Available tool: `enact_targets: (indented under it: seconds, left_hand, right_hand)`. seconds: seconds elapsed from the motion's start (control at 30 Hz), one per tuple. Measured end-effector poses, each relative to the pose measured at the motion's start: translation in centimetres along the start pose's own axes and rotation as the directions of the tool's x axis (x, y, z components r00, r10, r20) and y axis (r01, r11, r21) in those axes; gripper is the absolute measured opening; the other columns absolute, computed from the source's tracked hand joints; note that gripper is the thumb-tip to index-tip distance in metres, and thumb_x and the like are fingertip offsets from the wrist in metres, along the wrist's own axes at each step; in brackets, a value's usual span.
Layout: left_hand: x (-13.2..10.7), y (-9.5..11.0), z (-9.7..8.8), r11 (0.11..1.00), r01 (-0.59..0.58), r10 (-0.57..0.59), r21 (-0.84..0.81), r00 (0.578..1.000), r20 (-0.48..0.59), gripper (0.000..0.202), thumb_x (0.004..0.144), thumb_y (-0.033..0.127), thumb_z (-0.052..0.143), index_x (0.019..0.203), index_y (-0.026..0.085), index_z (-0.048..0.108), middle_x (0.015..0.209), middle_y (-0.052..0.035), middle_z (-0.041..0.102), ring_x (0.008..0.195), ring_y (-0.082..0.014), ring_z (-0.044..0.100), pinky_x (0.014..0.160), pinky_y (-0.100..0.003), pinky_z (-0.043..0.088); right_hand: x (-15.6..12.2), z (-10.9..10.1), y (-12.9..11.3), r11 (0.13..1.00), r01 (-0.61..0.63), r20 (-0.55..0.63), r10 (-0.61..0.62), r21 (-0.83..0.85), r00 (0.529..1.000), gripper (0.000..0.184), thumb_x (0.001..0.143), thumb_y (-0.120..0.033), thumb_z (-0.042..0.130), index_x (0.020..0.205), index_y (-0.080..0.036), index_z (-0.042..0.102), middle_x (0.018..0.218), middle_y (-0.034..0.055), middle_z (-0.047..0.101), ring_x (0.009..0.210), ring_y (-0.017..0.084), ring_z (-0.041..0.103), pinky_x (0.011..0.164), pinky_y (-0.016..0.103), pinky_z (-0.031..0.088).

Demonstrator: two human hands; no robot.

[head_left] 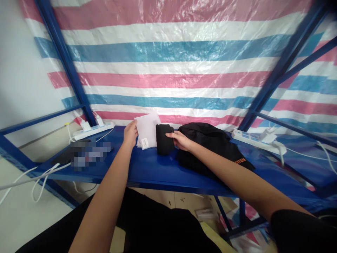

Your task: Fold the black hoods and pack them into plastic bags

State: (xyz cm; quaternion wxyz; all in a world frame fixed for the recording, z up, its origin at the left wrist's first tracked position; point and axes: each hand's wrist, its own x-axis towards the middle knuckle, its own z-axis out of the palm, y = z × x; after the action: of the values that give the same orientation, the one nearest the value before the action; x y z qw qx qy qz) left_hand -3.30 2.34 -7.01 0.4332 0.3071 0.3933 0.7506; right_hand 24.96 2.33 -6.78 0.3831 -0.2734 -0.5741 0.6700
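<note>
My left hand [130, 134] is closed on the left edge of a whitish plastic bag [147, 128], which bears a small white label near its lower edge. In my right hand [181, 140] is a black folded cloth bundle [164, 140], gripped at its right side with the thumb on top. The bundle is at the bag's right edge and covers part of it; I cannot tell whether any of it is inside. Right behind my right wrist lies a loose black garment [207, 135] with orange lettering on it.
Everything rests on a blue metal shelf [147, 172] with blue uprights. White power strips with chargers and cables stand at the left [93, 131] and right [258, 141]. A dark flat object [65, 154] lies at the left, beside a blurred patch. Striped plastic sheeting [168, 66] hangs behind.
</note>
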Motion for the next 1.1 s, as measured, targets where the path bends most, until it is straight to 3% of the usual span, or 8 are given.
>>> enact_targets:
  seconds: [0.1, 0.2, 0.4, 0.63, 0.73, 0.83, 0.97, 1.1]
  left_hand:
    - [-0.2, -0.3, -0.3, 0.973, 0.090, -0.106, 0.213, 0.992, 0.066, 0.053, 0.069, 0.032, 0.100, 0.113, 0.019, 0.074, 0.099, -0.0104, 0.081, 0.082, -0.0238, 0.079, 0.075, -0.032, 0.060]
    - [0.1, -0.7, -0.7, 0.912, -0.008, -0.023, 0.410, 0.997, 0.070, 0.049, 0.065, 0.021, 0.099, 0.109, 0.020, 0.078, 0.095, -0.0096, 0.081, 0.082, -0.0262, 0.078, 0.079, -0.035, 0.060]
    - [0.7, -1.1, -1.7, 0.822, -0.196, 0.156, 0.535, 0.980, 0.120, 0.035, 0.062, 0.006, 0.092, 0.088, 0.026, 0.079, 0.081, -0.0067, 0.075, 0.110, -0.0352, 0.074, 0.107, -0.040, 0.054]
    - [-1.4, -0.5, -0.5, 0.341, -0.459, 0.323, 0.820, 0.877, 0.357, 0.044, 0.094, 0.033, 0.079, 0.135, 0.017, 0.075, 0.155, -0.0195, 0.062, 0.149, -0.0415, 0.053, 0.128, -0.054, 0.040]
    - [-3.1, -0.3, 1.5, 0.632, -0.483, 0.129, 0.606, 0.837, 0.532, 0.055, 0.103, 0.054, 0.069, 0.147, 0.021, 0.070, 0.153, -0.0155, 0.068, 0.140, -0.0366, 0.065, 0.119, -0.050, 0.052]
    - [-4.2, -0.6, 3.1, 0.880, -0.298, -0.016, 0.370, 0.761, 0.648, 0.067, 0.097, 0.059, 0.077, 0.155, 0.025, 0.065, 0.155, -0.0116, 0.068, 0.140, -0.0363, 0.067, 0.117, -0.049, 0.056]
    - [-4.1, -0.8, 3.4, 0.976, -0.060, -0.053, 0.211, 0.869, 0.491, 0.065, 0.090, 0.054, 0.088, 0.143, 0.020, 0.072, 0.147, -0.0160, 0.073, 0.139, -0.0398, 0.068, 0.115, -0.056, 0.057]
    - [-3.5, -0.1, 2.9, 0.998, 0.067, -0.069, 0.018, 0.921, 0.383, 0.055, 0.093, 0.045, 0.086, 0.140, 0.020, 0.071, 0.152, -0.0169, 0.070, 0.143, -0.0372, 0.065, 0.118, -0.057, 0.056]
  right_hand:
    - [0.2, -0.4, 0.1, 0.997, -0.027, -0.011, 0.028, 0.073, 1.000, 0.034, 0.081, -0.041, 0.093, 0.104, -0.019, 0.081, 0.107, 0.0088, 0.085, 0.091, 0.022, 0.080, 0.081, 0.031, 0.065]
    - [0.4, -0.6, -0.1, 0.990, -0.049, -0.027, 0.053, 0.132, 0.998, 0.032, 0.083, -0.039, 0.092, 0.105, -0.020, 0.080, 0.110, 0.0083, 0.086, 0.092, 0.022, 0.080, 0.084, 0.032, 0.066]
    - [0.6, -1.2, -0.5, 0.977, -0.108, -0.156, 0.138, 0.181, 0.978, 0.026, 0.086, -0.043, 0.088, 0.100, -0.024, 0.077, 0.091, 0.0032, 0.083, 0.070, 0.018, 0.073, 0.055, 0.025, 0.056]
    - [1.2, -1.2, -0.9, 0.989, -0.019, -0.275, 0.059, 0.144, 0.960, 0.043, 0.091, -0.060, 0.085, 0.106, -0.022, 0.073, 0.095, 0.0064, 0.079, 0.076, 0.019, 0.072, 0.061, 0.028, 0.061]
    - [1.1, -0.3, -1.4, 0.995, 0.050, -0.273, -0.025, 0.087, 0.962, 0.052, 0.092, -0.072, 0.079, 0.110, -0.023, 0.072, 0.103, 0.0075, 0.079, 0.084, 0.022, 0.074, 0.068, 0.032, 0.065]
    - [1.1, 0.2, -1.5, 0.985, 0.165, -0.167, -0.155, 0.046, 0.974, 0.046, 0.085, -0.056, 0.092, 0.109, -0.024, 0.070, 0.112, 0.0066, 0.077, 0.094, 0.021, 0.075, 0.078, 0.032, 0.066]
    - [1.5, -0.1, -0.5, 0.960, 0.281, -0.220, -0.276, -0.007, 0.936, 0.062, 0.064, -0.030, 0.104, 0.112, -0.025, 0.065, 0.118, 0.0038, 0.072, 0.099, 0.019, 0.075, 0.077, 0.030, 0.067]
    - [2.0, -0.9, 0.4, 0.952, 0.285, -0.235, -0.305, -0.115, 0.923, 0.085, 0.066, -0.034, 0.100, 0.138, -0.028, 0.056, 0.124, 0.0063, 0.067, 0.102, 0.024, 0.076, 0.079, 0.039, 0.070]
